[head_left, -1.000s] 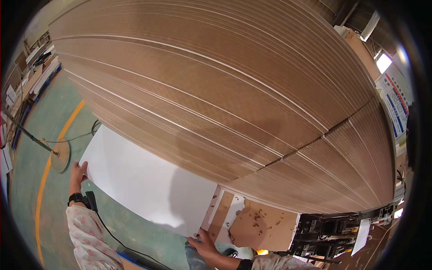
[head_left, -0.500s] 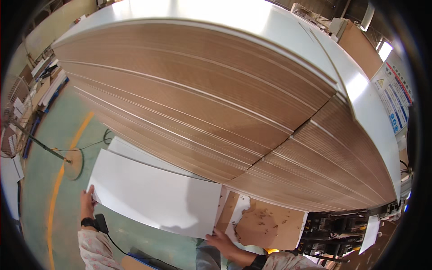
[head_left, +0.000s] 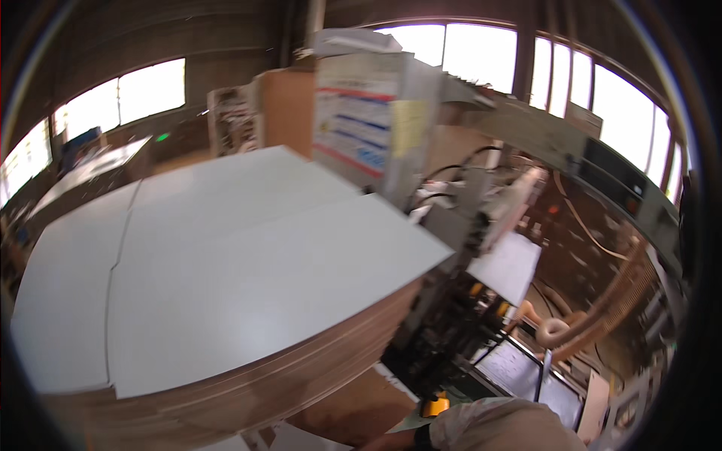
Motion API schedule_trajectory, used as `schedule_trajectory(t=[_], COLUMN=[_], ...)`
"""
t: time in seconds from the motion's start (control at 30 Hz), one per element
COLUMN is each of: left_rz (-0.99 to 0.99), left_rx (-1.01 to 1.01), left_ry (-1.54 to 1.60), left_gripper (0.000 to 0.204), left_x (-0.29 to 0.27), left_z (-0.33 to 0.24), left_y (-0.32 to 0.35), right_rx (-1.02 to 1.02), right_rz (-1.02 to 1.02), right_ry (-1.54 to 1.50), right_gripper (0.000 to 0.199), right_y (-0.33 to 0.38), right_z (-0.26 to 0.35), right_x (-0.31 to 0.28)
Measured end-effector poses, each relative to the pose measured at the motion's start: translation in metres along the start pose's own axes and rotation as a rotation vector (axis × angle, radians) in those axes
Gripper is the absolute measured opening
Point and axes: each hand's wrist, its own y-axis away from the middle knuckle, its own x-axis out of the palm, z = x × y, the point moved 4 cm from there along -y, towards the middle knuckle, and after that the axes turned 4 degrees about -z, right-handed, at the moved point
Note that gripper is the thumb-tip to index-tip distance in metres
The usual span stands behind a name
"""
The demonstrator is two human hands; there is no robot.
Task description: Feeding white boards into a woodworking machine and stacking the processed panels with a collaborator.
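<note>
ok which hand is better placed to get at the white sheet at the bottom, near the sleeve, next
Right hand, probably: part of it shows at the lower edge, close to the white sheet, though contact is unclear. The left hand is out of view, so its reach can't be judged.

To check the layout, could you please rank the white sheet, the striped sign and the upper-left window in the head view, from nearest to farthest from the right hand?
From the right hand:
1. White sheet, just left
2. Striped sign, beyond the board stack
3. Window, background, upper left
</note>
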Motion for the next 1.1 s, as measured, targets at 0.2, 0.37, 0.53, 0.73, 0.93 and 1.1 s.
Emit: schedule_trajectory(t=[0.2, 0.37, 0.53, 0.73, 0.93, 1.1], left_rz=[0.345, 0.546, 0.702, 0.769, 0.819, 1.009], left_rx=[-0.003, -0.019, -0.038, -0.119, -0.091, 0.774], left_ry=[-0.080, -0.125, -0.174, -0.138, -0.218, -0.763], left_gripper=[0.046, 0.048, 0.049, 0.051, 0.051, 0.045], left_x=[0.144, 0.249, 0.345, 0.453, 0.541, 0.624], left_z=[-0.009, 0.011, 0.048, 0.116, 0.155, 0.199], left_y=[0.078, 0.155, 0.238, 0.335, 0.380, 0.341], right_rx=[-0.172, -0.249, -0.643, -1.141, -1.166, -1.094], right_rz=[-0.188, -0.467, -0.728, -0.598, -1.439, -1.589], right_ry=[0.135, -0.071, -0.525, -1.106, -1.109, -1.007], right_gripper=[0.058, 0.046, 0.041, 0.072, 0.041, 0.042], right_y=[0.112, 0.251, 0.335, 0.439, 0.405, 0.398], right_z=[-0.044, -0.040, -0.104, -0.080, -0.074, -0.067], right_x=[-0.136, -0.190, -0.321, -0.418, -0.485, -0.544])
